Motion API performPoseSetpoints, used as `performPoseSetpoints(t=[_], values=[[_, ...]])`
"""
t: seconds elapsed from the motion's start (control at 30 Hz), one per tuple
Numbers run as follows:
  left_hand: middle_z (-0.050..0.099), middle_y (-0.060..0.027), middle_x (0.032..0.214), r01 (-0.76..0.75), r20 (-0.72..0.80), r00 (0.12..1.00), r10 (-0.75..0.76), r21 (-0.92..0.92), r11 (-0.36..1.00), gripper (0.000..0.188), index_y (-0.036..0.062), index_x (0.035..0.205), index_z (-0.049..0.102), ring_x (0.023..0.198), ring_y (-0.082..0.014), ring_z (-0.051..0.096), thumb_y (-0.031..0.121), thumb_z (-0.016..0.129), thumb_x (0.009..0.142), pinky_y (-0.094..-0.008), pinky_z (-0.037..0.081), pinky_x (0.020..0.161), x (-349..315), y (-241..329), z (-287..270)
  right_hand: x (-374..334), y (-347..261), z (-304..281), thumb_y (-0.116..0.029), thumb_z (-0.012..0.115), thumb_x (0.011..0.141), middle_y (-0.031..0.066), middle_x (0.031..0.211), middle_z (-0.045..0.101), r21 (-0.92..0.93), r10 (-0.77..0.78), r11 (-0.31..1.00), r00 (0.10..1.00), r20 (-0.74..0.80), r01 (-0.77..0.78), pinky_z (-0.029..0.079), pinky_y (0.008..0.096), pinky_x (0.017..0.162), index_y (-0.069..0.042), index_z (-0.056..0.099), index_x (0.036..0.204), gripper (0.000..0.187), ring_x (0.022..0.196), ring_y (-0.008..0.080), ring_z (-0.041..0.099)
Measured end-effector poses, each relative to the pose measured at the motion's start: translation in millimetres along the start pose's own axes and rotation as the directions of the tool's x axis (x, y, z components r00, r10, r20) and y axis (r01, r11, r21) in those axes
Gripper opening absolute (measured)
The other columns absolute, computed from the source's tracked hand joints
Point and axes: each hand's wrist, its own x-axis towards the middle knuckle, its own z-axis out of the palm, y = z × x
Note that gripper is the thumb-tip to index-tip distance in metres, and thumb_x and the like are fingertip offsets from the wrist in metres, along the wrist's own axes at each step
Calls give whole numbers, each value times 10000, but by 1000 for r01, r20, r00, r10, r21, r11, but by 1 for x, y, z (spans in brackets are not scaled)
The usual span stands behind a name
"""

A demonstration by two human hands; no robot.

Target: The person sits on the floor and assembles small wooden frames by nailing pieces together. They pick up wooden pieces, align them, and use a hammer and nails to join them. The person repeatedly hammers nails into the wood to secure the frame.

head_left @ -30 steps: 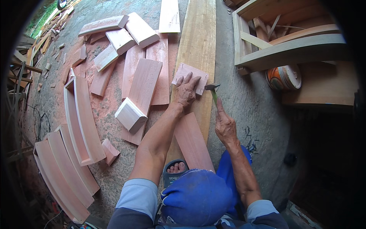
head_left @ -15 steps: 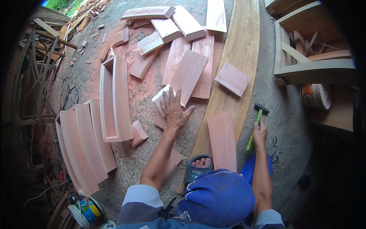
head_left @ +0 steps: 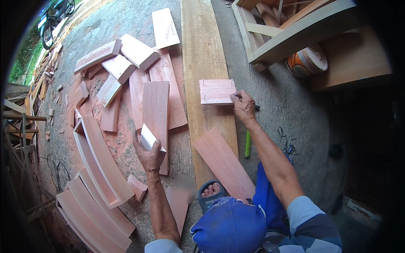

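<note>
A short, pale wood block (head_left: 148,137) is gripped in my left hand (head_left: 150,158), above the lower end of a thick reddish board (head_left: 155,114). My right hand (head_left: 244,109) is closed in a pinch at the near right corner of a small rectangular board (head_left: 217,92). Nails stand up near that board's other corners; whether the fingertips hold a nail or the board itself is hidden. The small board lies across a long plank (head_left: 205,46). A hammer with a green handle (head_left: 247,144) lies beside the plank, its head partly covered by my right forearm.
Curved box-like wooden frames (head_left: 105,162) stand at left. Loose boards (head_left: 139,50) are piled beyond my left hand. A flat board (head_left: 223,162) lies near my foot. Loose nails (head_left: 289,148) are scattered at right, with a bucket (head_left: 307,62) and wooden furniture frame (head_left: 295,33) farther off.
My right hand has let go of the hammer and moved to the small board's corner. My left hand has taken hold of the pale block it was resting on. The view has turned rightward.
</note>
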Motion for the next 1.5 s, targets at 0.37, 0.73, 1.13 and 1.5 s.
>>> performPoseSetpoints(t=[0.37,0.73,1.13,1.5], values=[[308,-257,1637,671,670,739,66,-741,22,971,-4,1603,258,1484,-503,320,606,574,916,-818,167,1135,23,45,126,-29,166,-207,-163,671,956,95,944,725,-17,310,947,925,-219,-321,544,329,696,-35,716,1153,239,781,162,687],[574,-222,1451,771,758,635,-148,-612,177,622,-49,1413,533,1327,-368,569,464,494,1063,-522,433,1155,65,-5,190,-128,162,-232,-187,735,916,71,779,678,-67,637,771,765,98,-633,508,296,492,6,708,1048,235,616,135,639],[425,-283,1555,-408,232,907,351,287,866,651,-24,1487,486,1466,-422,377,271,670,937,-480,294,1221,47,17,210,-104,184,-224,-272,713,896,47,705,640,-317,616,775,767,181,-547,455,298,491,-29,693,905,244,613,127,613],[305,-252,1626,-630,613,740,277,487,604,1003,27,1566,344,1539,-417,222,471,807,794,-521,152,1265,30,43,227,-108,137,-205,-155,649,966,27,864,648,278,562,731,781,274,-623,456,234,509,-31,650,1071,162,666,72,589]])
